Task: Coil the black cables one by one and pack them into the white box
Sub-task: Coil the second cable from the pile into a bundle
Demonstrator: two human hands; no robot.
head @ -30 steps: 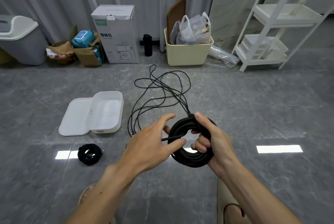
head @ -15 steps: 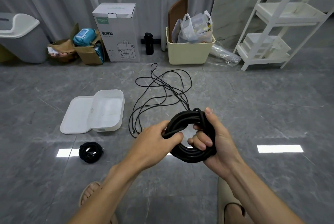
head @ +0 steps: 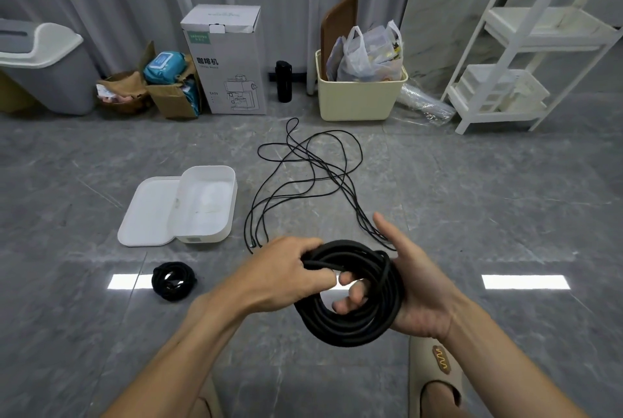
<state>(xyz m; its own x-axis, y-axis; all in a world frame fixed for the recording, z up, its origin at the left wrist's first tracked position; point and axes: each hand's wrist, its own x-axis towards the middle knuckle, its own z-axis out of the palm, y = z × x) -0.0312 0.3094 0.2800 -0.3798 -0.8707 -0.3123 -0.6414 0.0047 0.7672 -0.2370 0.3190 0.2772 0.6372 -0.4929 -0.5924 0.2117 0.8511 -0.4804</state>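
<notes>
Both hands hold a thick coil of black cable [head: 354, 316] above the grey floor. My left hand [head: 286, 274] is closed over the coil's upper left side, pinching a strand. My right hand [head: 414, 282] cups the coil's right side, fingers through its middle and thumb pointing up. A loose thin black cable [head: 310, 178] lies tangled on the floor beyond my hands. A small coiled black cable [head: 173, 280] rests on the floor to the left. The open white box [head: 226, 215] stands further left, with its lid [head: 148, 215] lying beside it.
Along the back wall stand a grey bin [head: 50, 70], a cardboard box [head: 172, 97], a white coffee-machine carton [head: 226, 60], a black bottle [head: 283, 81], a cream tub [head: 360, 94] with bags and a white shelf rack [head: 526, 56]. My slippered right foot [head: 435, 380] shows below.
My left hand closed onto the coil's upper left strand. My right hand opened from a fist around the coil to cupping it, thumb raised. The coil tilted flatter.
</notes>
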